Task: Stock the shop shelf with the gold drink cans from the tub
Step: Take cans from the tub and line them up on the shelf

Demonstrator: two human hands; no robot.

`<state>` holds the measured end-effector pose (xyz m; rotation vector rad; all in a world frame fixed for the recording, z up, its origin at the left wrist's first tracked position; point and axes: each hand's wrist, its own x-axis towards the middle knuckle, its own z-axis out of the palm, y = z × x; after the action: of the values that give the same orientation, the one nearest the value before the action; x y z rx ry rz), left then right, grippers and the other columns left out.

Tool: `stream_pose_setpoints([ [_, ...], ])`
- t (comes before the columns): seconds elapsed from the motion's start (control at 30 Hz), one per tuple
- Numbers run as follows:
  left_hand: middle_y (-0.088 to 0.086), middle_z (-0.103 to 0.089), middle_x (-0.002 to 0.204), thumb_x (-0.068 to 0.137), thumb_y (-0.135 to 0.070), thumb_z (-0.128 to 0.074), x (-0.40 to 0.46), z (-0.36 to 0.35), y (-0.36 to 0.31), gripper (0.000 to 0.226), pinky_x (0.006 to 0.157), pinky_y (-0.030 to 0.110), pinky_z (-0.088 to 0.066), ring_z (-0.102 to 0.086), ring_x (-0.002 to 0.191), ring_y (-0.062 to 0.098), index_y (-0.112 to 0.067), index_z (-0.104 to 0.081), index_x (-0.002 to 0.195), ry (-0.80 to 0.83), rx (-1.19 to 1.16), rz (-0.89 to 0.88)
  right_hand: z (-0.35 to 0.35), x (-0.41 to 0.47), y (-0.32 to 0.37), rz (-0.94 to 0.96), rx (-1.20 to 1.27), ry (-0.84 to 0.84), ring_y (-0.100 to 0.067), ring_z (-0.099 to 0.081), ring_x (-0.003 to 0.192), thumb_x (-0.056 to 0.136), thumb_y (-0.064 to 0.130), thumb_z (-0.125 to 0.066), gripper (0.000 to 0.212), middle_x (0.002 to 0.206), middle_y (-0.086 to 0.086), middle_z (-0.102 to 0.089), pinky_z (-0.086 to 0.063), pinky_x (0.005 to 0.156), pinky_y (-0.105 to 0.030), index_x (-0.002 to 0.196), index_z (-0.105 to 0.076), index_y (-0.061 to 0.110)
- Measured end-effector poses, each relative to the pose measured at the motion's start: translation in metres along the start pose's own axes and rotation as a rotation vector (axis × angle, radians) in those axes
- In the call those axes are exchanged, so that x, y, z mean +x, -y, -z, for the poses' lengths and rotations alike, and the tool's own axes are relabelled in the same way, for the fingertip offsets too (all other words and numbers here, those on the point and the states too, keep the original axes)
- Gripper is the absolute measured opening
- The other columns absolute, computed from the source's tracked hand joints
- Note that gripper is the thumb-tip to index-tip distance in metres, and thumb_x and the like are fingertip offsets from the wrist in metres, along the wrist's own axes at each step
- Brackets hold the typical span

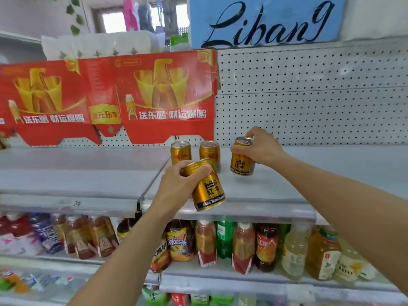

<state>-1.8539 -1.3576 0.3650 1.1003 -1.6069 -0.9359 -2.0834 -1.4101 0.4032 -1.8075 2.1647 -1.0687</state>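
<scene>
A grey metal shop shelf (265, 191) runs across the view under a white pegboard back wall (309, 96), with a blue hand-lettered sign (265, 21) above it at 12 o'clock and two red printed cartons (106, 96) standing on the shelf from 9 to 11 o'clock. The shelf top lies bare and open to the right of the cans, toward 3 o'clock, and also along its left half in front of the cartons; its front lip crosses the middle of the view. Four gold drink cans show. Two standing cans (181, 152) sit upright side by side near the back of the shelf, just below the right carton's lower edge. A third can (242, 156) is at 1 o'clock from them, slightly tilted, its base at or just above the shelf, and the right hand (260, 149) clamps it from above with fingers curled over the rim. A fourth can (206, 185) is held tilted over the shelf's front edge, in front of the standing pair, by the left hand (176, 184), whose fingers wrap its upper part. On the lower shelf (242, 281), at 6 o'clock, stands a crowded row of bottled drinks (244, 248) in amber, green, dark and pale colours. The tub is out of view.
</scene>
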Motion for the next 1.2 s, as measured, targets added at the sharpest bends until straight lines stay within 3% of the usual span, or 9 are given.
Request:
stream_pose_setpoints([
  [0.3,-0.001,-0.071,0.094,0.079,-0.047,-0.069,0.029,-0.001,0.003,0.034,0.066,0.025,-0.056,-0.071,0.082,0.01,-0.024,-0.065,0.104,-0.043,0.017,0.009,-0.027,0.032,-0.013,0.006,-0.099,0.066,-0.022,-0.056,0.093,0.072,0.057,-0.071,0.063,0.107,-0.004,-0.06,-0.05,0.074,-0.036,0.115,-0.048,0.016],
  [0.47,0.0,-0.071,0.094,0.081,-0.046,-0.068,0.034,-0.006,0.002,0.036,0.062,0.023,-0.054,-0.071,0.08,0.01,-0.022,-0.064,0.107,-0.046,0.02,0.007,-0.031,0.034,-0.016,0.021,-0.102,0.1,-0.021,-0.053,0.093,0.072,0.06,-0.069,0.067,0.11,-0.005,-0.06,-0.048,0.073,-0.034,0.119,-0.048,0.016],
  [0.6,0.0,-0.07,0.099,0.081,-0.045,-0.069,0.036,-0.011,-0.002,0.044,0.055,0.017,-0.051,-0.07,0.08,0.008,-0.021,-0.06,0.117,-0.045,-0.007,0.023,-0.018,0.025,-0.009,0.042,-0.102,0.114,-0.028,-0.044,0.124,0.084,0.059,-0.056,0.069,0.135,-0.011,-0.048,-0.045,0.089,-0.042,0.138,-0.041,0.018],
  [0.67,0.0,-0.068,0.105,0.078,-0.046,-0.071,0.039,-0.014,-0.003,0.054,0.056,0.019,-0.052,-0.069,0.084,0.01,-0.021,-0.053,0.122,-0.048,-0.025,0.054,0.002,0.004,-0.002,0.128,0.12,0.063,-0.022,-0.04,0.13,0.088,0.054,-0.054,0.066,0.14,-0.005,-0.044,-0.043,0.094,-0.038,0.145,-0.035,0.025],
  [0.7,0.001,-0.067,0.107,0.077,-0.047,-0.072,0.04,-0.016,-0.004,0.058,0.058,0.02,-0.052,-0.069,0.085,0.011,-0.02,-0.05,0.123,-0.042,-0.036,0.075,0.013,-0.009,0.0,0.186,0.277,0.133,-0.016,-0.047,0.125,0.089,0.05,-0.056,0.063,0.135,0.001,-0.05,-0.045,0.09,-0.03,0.145,-0.036,0.029],
  [0.77,0.003,-0.067,0.107,0.072,-0.049,-0.074,0.041,-0.024,-0.009,0.064,0.06,0.022,-0.053,-0.069,0.085,0.013,-0.018,-0.049,0.122,0.004,-0.076,0.121,0.035,-0.032,0.001,0.249,0.474,0.483,-0.004,-0.059,0.11,0.089,0.041,-0.061,0.063,0.125,0.009,-0.061,-0.045,0.081,-0.018,0.145,-0.032,0.039],
  [0.87,0.004,-0.071,0.1,0.059,-0.055,-0.075,0.045,-0.043,-0.019,0.071,0.066,0.027,-0.058,-0.072,0.082,0.013,-0.017,-0.053,0.115,0.108,-0.162,0.133,0.048,-0.043,-0.007,0.292,0.478,0.735,-0.003,-0.063,0.107,0.086,0.028,-0.069,0.074,0.122,0.008,-0.065,-0.052,0.083,-0.02,0.144,-0.027,0.046],
  [1.07,0.009,-0.073,0.097,0.056,-0.061,-0.073,0.06,-0.081,-0.038,0.084,0.077,0.037,-0.06,-0.074,0.083,0.02,-0.014,-0.049,0.121,0.243,-0.188,0.13,0.059,-0.032,-0.035,0.208,0.581,0.559,-0.024,-0.067,0.102,0.074,0.023,-0.08,0.051,0.112,-0.01,-0.067,-0.055,0.089,-0.04,0.119,-0.058,0.033],
  [1.2,0.0,-0.065,0.113,0.088,-0.057,-0.051,0.082,-0.092,-0.036,0.05,0.081,0.029,-0.053,-0.063,0.1,0.015,-0.021,-0.053,0.123,0.127,0.192,-0.123,0.058,-0.021,-0.061,0.122,0.517,0.33,-0.016,-0.064,0.094,0.073,0.023,-0.081,0.052,0.109,-0.004,-0.061,-0.054,0.075,-0.025,0.116,-0.056,0.036],
])
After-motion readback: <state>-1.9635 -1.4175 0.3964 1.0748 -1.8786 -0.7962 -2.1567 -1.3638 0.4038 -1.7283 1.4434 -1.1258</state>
